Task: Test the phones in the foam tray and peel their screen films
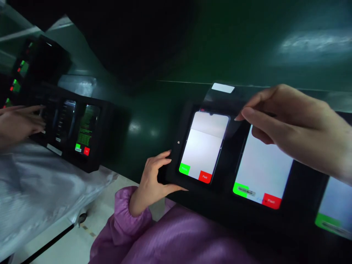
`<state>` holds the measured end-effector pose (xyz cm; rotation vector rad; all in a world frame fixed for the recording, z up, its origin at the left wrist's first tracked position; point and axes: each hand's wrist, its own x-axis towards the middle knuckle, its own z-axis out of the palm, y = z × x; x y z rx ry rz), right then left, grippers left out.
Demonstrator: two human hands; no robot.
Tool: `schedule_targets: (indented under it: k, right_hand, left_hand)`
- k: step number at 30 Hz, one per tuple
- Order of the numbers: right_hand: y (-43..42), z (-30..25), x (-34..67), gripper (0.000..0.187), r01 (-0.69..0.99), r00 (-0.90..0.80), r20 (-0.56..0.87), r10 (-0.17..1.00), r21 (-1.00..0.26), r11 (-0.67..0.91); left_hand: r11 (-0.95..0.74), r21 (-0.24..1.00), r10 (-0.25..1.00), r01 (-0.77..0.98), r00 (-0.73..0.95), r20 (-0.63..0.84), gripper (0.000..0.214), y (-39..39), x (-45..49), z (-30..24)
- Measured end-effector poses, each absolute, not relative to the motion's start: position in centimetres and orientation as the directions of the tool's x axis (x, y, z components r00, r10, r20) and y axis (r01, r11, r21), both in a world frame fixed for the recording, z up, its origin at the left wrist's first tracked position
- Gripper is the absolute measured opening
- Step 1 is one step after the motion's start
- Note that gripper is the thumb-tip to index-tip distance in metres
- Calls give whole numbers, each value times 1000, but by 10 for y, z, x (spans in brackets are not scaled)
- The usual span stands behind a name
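A black tray point(171, 172) lies in front of me with several phones set in it. The left phone point(203, 146) shows a pale screen with a green block and a red block reading "Fail". Beside it is a second phone point(261, 172) with a like screen, its top partly hidden by my right hand. My left hand point(151, 181) grips the tray's left front corner, thumb along the front edge. Over the gap between these two phones, my right hand point(291, 128) is closed in a pinch; what its fingertips hold, if anything, is hidden.
A third phone point(335, 209) is cut off at the right. At the tray's back edge is a white label point(223, 88). To the left, another person's hand point(19, 123) is over another black tray point(93, 167) of phones. The table point(134, 110) is dark green.
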<state>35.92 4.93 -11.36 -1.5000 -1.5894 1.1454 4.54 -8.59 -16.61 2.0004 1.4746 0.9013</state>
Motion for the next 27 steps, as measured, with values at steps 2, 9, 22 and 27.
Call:
schedule_targets:
  k: [2, 9, 22, 27]
  right_hand:
    - [44, -112, 359, 14, 436, -110, -92, 990, -899, -35]
    - [34, -114, 352, 14, 486, -124, -78, 989, -874, -8]
    - [-92, -99, 383, 32, 708, -564, 209, 799, -376, 598]
    - [-148, -116, 396, 27, 865, -326, 378, 866, -251, 435]
  left_hand:
    - [-307, 716, 952, 627, 202, 232, 84, -84, 44, -166]
    - [-316, 711, 949, 628, 215, 232, 81, -83, 44, -165]
    - [-511, 561, 859, 651, 368, 356, 72, -99, 39, -159]
    - [-607, 312, 785, 730, 490, 379, 64, -98, 33, -158]
